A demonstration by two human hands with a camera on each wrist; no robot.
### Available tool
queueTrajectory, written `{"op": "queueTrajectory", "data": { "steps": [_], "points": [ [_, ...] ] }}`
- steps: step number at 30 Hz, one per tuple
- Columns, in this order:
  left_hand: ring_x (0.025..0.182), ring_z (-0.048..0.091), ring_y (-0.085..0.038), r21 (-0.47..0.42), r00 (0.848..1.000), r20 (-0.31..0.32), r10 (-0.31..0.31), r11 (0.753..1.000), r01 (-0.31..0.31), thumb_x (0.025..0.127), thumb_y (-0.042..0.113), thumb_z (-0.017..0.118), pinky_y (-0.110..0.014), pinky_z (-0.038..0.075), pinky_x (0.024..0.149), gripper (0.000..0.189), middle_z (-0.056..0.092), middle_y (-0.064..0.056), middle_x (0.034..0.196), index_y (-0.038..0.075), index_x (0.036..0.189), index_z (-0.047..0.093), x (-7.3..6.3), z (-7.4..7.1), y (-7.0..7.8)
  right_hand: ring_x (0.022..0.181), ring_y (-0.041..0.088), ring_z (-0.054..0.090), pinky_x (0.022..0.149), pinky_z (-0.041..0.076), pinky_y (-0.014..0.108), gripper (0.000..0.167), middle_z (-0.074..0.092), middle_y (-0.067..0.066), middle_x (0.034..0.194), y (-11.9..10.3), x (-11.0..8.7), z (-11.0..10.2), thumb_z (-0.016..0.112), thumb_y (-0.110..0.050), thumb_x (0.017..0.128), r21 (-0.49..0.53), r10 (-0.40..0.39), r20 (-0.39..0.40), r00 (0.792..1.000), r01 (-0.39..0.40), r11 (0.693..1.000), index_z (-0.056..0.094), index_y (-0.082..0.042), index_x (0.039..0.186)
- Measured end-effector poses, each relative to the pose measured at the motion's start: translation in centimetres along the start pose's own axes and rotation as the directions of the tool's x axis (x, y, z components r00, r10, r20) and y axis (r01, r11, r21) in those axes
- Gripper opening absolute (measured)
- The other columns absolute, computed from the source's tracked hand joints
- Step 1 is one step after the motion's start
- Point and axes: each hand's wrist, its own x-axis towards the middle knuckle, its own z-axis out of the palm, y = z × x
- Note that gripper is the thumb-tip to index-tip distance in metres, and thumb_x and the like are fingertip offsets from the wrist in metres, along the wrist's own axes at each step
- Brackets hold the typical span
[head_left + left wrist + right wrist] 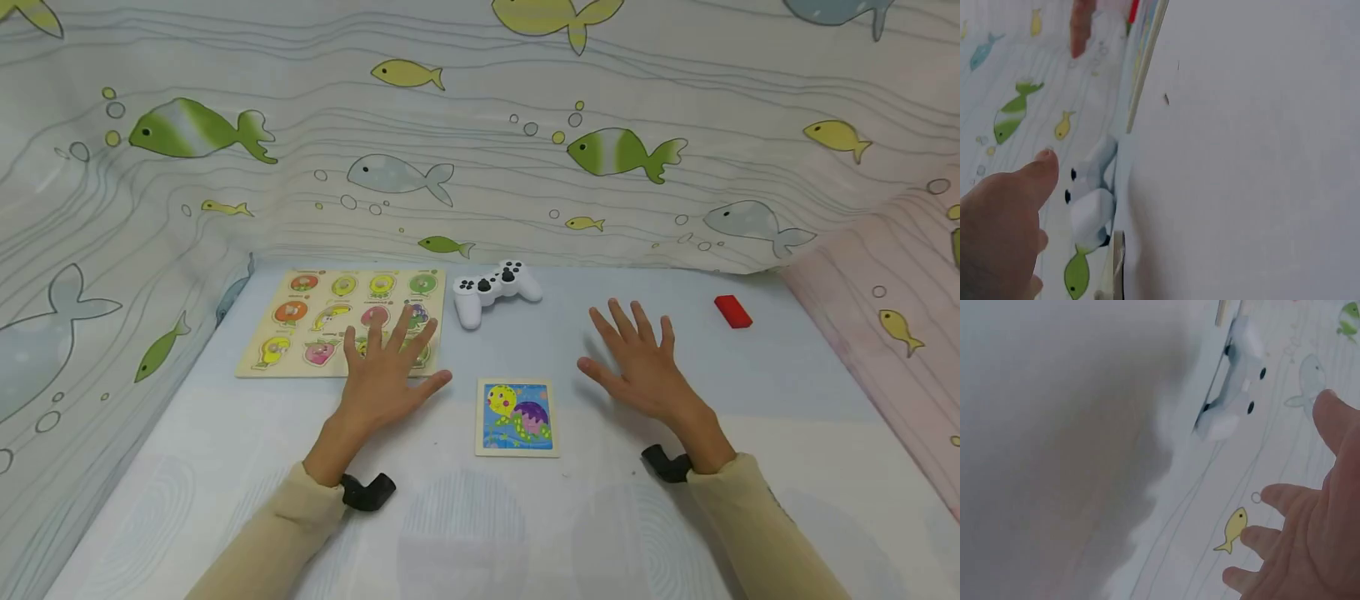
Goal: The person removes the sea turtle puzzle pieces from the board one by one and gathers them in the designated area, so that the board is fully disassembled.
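My left hand (382,379) is spread with straight fingers over the near right part of a wooden fruit puzzle board (251,360), covering some of its pieces. Fingers of my right hand (641,375) are spread too, above the table, right of a small square turtle puzzle (517,418). Neither hand holds anything. Between and beyond the hands lies a white game controller (498,290), also seen in the left wrist view (1092,200) and the right wrist view (1235,387). The turtle puzzle lies flat between the two wrists, picture side up.
A red block (732,312) lies at the far right of the table (465,533). Fish-printed cloth (480,125) rises behind the table and along both sides. Each wrist wears a black strap-mounted piece, the left one (369,492) and the right one (666,463).
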Motion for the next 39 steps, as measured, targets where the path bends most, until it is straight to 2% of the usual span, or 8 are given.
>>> {"op": "queueTrajectory", "data": {
  "steps": [6,10,16,20,27,34,39],
  "points": [
    [0.159,-0.001,-0.043,-0.017,0.997,0.039,0.061,0.998,-0.061,0.09,0.074,0.052,-0.074,-0.002,0.117,0.082,0.013,-0.005,0.173,0.039,0.16,0.028,-0.1,0.3,1.6,0.159,0.042,-0.002,0.119,-0.008,0.072,0.08,0.009,0.011,0.173,-0.8,0.1,0.6,0.049,-0.061,0.099,0.034,-0.065,0.029,0.997,0.064,0.997,0.02,-0.025,0.164],
    [0.159,0.002,-0.042,-0.031,0.993,0.047,0.109,0.994,-0.108,0.091,0.073,0.052,-0.074,0.002,0.117,0.08,0.016,-0.002,0.172,0.038,0.16,0.031,-0.2,0.3,2.6,0.159,0.041,0.002,0.12,-0.006,0.07,0.078,0.015,0.01,0.172,-1.6,0.1,0.8,0.054,-0.06,0.098,0.077,-0.118,0.063,0.991,0.113,0.991,0.025,-0.027,0.163],
    [0.158,0.007,-0.044,-0.055,0.979,0.083,0.186,0.982,-0.182,0.091,0.075,0.051,-0.073,0.006,0.118,0.081,0.019,-0.002,0.172,0.037,0.16,0.031,-0.4,0.9,3.5,0.158,0.041,0.009,0.121,-0.001,0.07,0.076,0.024,0.01,0.17,-2.8,0.2,1.2,0.06,-0.055,0.097,0.12,-0.216,0.118,0.969,0.202,0.972,0.03,-0.028,0.162],
    [0.159,0.006,-0.042,-0.069,0.972,0.112,0.205,0.978,-0.198,0.09,0.076,0.051,-0.071,0.005,0.119,0.083,0.018,0.0,0.172,0.038,0.16,0.029,-0.6,1.2,3.9,0.158,0.041,0.013,0.12,0.002,0.071,0.074,0.028,0.011,0.168,-3.6,0.3,1.3,0.06,-0.052,0.098,0.126,-0.267,0.131,0.955,0.251,0.96,0.032,-0.027,0.161],
    [0.159,0.005,-0.042,-0.106,0.955,0.16,0.248,0.967,-0.233,0.085,0.079,0.054,-0.072,0.003,0.12,0.089,0.017,0.001,0.172,0.039,0.16,0.028,-1.0,1.6,4.4,0.153,0.039,0.027,0.119,0.018,0.068,0.073,0.036,0.01,0.165,-4.7,0.4,1.7,0.069,-0.049,0.093,0.124,-0.315,0.157,0.936,0.298,0.947,0.043,-0.025,0.156],
    [0.16,0.002,-0.039,-0.119,0.931,0.204,0.303,0.952,-0.283,0.077,0.085,0.057,-0.071,0.002,0.121,0.101,0.017,0.0,0.172,0.037,0.161,0.029,-1.2,2.4,4.8,0.138,0.031,0.044,0.111,0.034,0.059,0.065,0.056,0.006,0.148,-5.2,0.7,2.2,0.079,-0.049,0.084,0.113,-0.334,0.181,0.925,0.318,0.941,0.061,-0.028,0.142],
    [0.16,0.004,-0.037,-0.12,0.926,0.204,0.318,0.947,-0.299,0.077,0.084,0.058,-0.069,-0.001,0.122,0.103,0.022,-0.002,0.171,0.031,0.161,0.031,-1.1,2.8,4.9,0.12,0.024,0.05,0.097,0.038,0.046,0.059,0.064,0.002,0.129,-5.4,1.2,2.4,0.082,-0.048,0.081,0.122,-0.368,0.181,0.912,0.35,0.929,0.068,-0.027,0.134]
  ]
}}
